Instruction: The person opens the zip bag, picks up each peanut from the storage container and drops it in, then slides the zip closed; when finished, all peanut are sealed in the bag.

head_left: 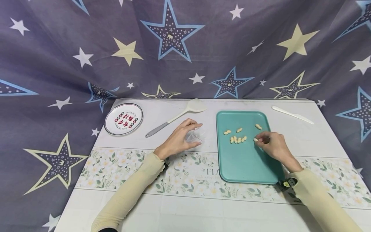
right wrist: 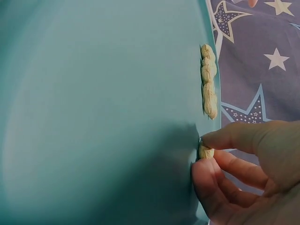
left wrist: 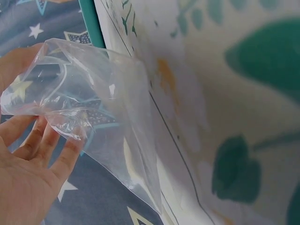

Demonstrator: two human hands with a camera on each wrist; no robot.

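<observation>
My left hand (head_left: 180,137) holds a clear plastic bag (left wrist: 112,103), its thumb and fingers spread apart around the crumpled upper part. In the head view the bag is hard to make out against the white tabletop. Over the right side of a teal tray (head_left: 246,164), my right hand (head_left: 273,145) pinches a peanut (right wrist: 206,152) between thumb and fingertips, close to the tray surface. Left of that hand, several peanuts in their shells (head_left: 238,140) form a short row on the tray. Other single peanuts (head_left: 258,126) lie farther back on it.
Behind my left hand lies a white spatula (head_left: 176,117) with a grey handle. A white plate (head_left: 117,125) with red lettering sits at the far left. A white plastic knife (head_left: 292,115) lies right of the tray. A starry curtain (head_left: 185,48) hangs behind the table.
</observation>
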